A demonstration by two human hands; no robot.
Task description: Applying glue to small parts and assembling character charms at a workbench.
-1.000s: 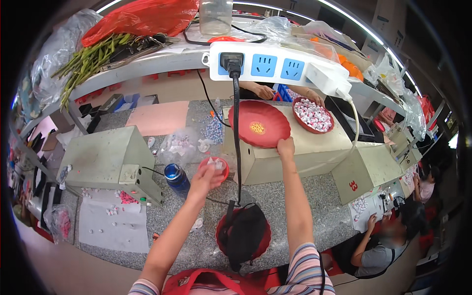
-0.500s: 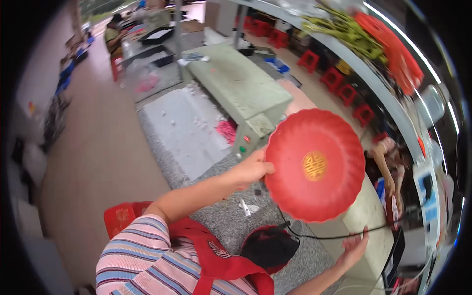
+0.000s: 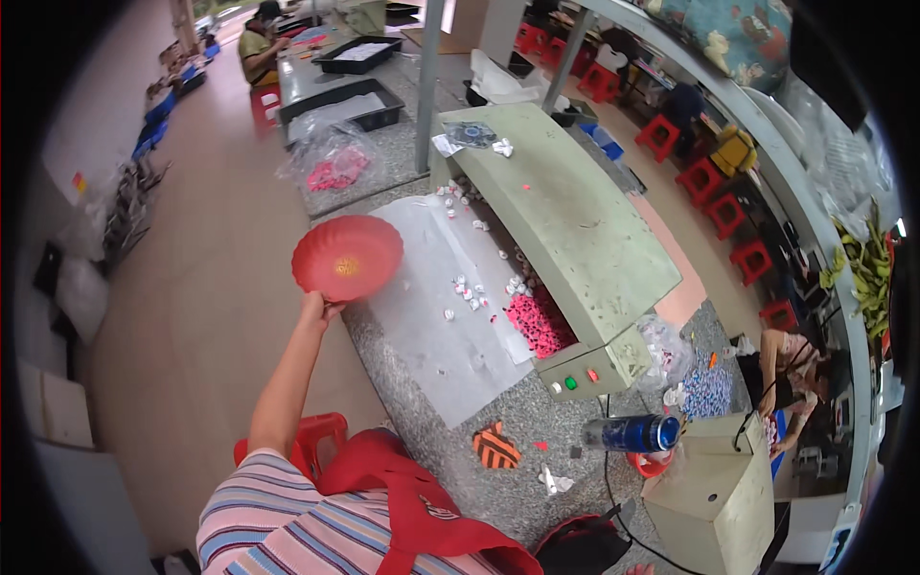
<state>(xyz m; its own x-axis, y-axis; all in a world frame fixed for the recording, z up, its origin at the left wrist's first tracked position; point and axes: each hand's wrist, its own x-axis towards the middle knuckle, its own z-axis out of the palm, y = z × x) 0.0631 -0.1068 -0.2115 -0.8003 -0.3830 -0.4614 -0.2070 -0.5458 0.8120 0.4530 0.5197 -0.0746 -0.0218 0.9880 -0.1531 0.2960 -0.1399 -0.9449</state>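
Observation:
My left hand (image 3: pixel 316 309) grips the near rim of a red scalloped plate (image 3: pixel 345 257) with a gold mark in its middle. The arm is stretched out, and the plate hangs tilted over the left edge of the speckled stone table (image 3: pixel 422 422), above the floor. Just right of the plate, a white sheet (image 3: pixel 450 326) on the table carries scattered small white pieces. My right hand is out of the picture. My striped shirt and a red apron (image 3: pixel 402 498) fill the lower edge.
A pale green machine (image 3: pixel 565 220) lies along the table, with pink pieces (image 3: pixel 541 321) at its mouth. A blue can (image 3: pixel 632 433) and a beige box (image 3: pixel 719 489) are near it. A red stool (image 3: pixel 311 436) stands below. Black trays (image 3: pixel 350 101) and another person (image 3: pixel 259 38) are farther off; someone (image 3: pixel 786 364) sits right.
My view has swung left, away from the box with the power strip. The red plate left that box and is now in my left hand, farther from me beside the table edge.

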